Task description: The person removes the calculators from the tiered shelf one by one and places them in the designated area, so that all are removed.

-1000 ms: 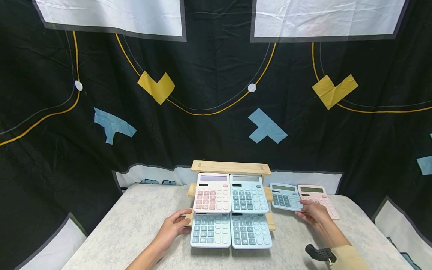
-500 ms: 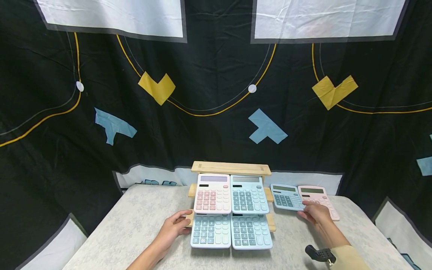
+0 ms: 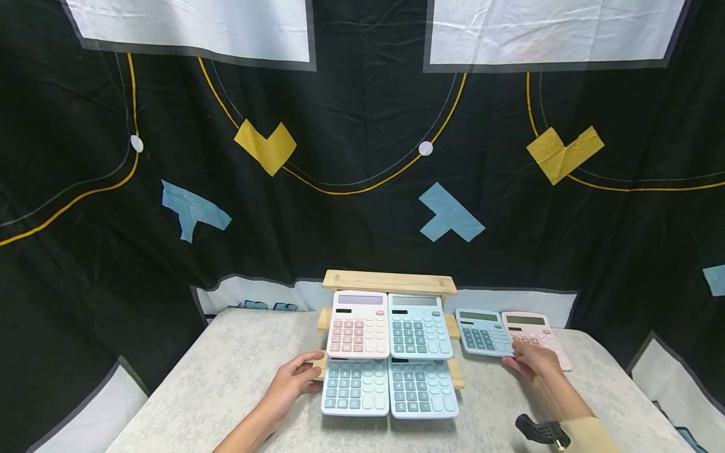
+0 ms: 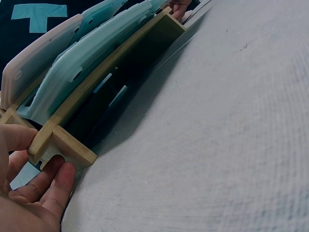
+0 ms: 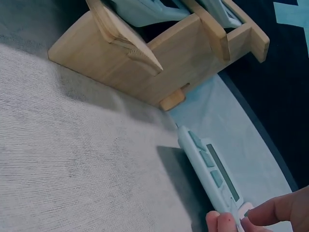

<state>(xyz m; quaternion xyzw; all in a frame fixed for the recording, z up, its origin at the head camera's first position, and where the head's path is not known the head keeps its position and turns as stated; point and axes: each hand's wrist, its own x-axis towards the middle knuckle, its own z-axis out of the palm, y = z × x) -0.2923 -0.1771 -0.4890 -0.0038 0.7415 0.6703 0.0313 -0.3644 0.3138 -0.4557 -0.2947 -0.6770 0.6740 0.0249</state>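
A stepped wooden stand (image 3: 391,281) on the table bears two rows of calculators. Its upper row has a pink-and-white calculator (image 3: 358,324) and a light blue one (image 3: 420,327); two more light blue calculators (image 3: 355,389) lean on the lower row. My left hand (image 3: 291,385) grips the stand's left end, thumb above the rail and fingers under it in the left wrist view. At the right, my right hand (image 3: 535,363) pinches the near right corner of a small blue calculator (image 5: 212,169), tilted with a shadow beneath it. Beside it lies a pink calculator (image 3: 527,324), partly hidden by that hand.
The pale, textured table (image 3: 238,352) ends at a black backdrop (image 3: 351,233) with yellow and blue patches. A small wooden peg (image 5: 172,100) sticks out low on the stand's right side. A black band (image 3: 542,430) is on my right wrist.
The near end of the small blue calculator has swung slightly right and toward me with my right hand. My left hand and the stand have stayed in place.
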